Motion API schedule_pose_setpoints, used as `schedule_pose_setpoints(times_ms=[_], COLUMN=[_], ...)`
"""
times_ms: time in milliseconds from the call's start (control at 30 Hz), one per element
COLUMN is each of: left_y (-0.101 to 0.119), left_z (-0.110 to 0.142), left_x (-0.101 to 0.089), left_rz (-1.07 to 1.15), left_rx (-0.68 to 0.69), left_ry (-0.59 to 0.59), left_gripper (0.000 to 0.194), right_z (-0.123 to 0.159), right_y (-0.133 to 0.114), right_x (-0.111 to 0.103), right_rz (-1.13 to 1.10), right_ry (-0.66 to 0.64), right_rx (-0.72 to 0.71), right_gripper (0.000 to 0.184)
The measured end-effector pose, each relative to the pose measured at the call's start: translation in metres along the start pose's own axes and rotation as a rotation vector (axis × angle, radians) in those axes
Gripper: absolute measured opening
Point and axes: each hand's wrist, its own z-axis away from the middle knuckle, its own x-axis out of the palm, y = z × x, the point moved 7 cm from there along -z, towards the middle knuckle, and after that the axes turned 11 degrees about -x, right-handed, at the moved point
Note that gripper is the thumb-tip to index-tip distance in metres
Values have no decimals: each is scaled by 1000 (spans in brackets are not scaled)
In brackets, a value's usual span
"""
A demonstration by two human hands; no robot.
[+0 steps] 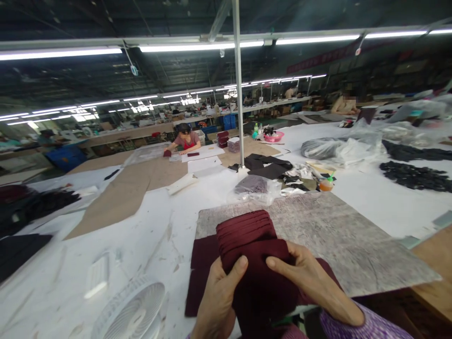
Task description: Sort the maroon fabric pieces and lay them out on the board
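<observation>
Here, left hand [219, 293] and right hand [310, 272] hold fabric [247, 233] near bagged cloth [251, 184].

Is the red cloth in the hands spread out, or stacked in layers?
Stacked in layers: the cloth shows edges in rows beyond the left thumb. Whether each is folded, I cannot tell.

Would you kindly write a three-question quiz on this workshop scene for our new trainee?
1. True or false: the left hand and right hand both hold the maroon fabric pieces.
2. What colour is the round basin beyond the hands: (a) blue, (b) pink, (c) yellow?
3. Fill in the blank: at the lower left of the view, left of the left hand, is a white ____.

Key: 1. True; 2. b; 3. fan
</observation>
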Motion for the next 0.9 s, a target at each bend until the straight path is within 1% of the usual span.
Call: schedule_pose_setpoints(times_ms=[233, 367, 433, 500, 600, 667, 800, 900], left_y=[-1, -3, -4, -4, -4, -5, -5, -4], left_z=[-1, -3, -3, -4, -4, -3, -4, -4], left_x=[0, 0, -1, -2, -3, -4, -4, -4], left_rz=[20, 47, 64, 75, 58, 36, 21, 20], left_rx=[11, 9, 6, 1, -14, -32, -38, -27], left_ry=[-19, -26, -15, -10, -8, -12, -32, -10], left_gripper=[47, 46, 47, 49, 50, 48, 45, 44], right_z=[3, 2, 1, -2, -5, -7, -6, -5], right_y=[7, 5, 3, -2, -12, -16, -16, -12], right_x=[-3, -2, 0, -3, -13, -16, -11, -5], right_rz=[-41, -30, -36, -46, -11, 20, -32, -99], right_ry=[-26, -40, -44, -13, 67, 67, 14, -16], right_rx=[66, 62, 49, 9, -69, -85, -69, -53], right_gripper=[27, 25, 22, 22, 32, 37, 32, 22])
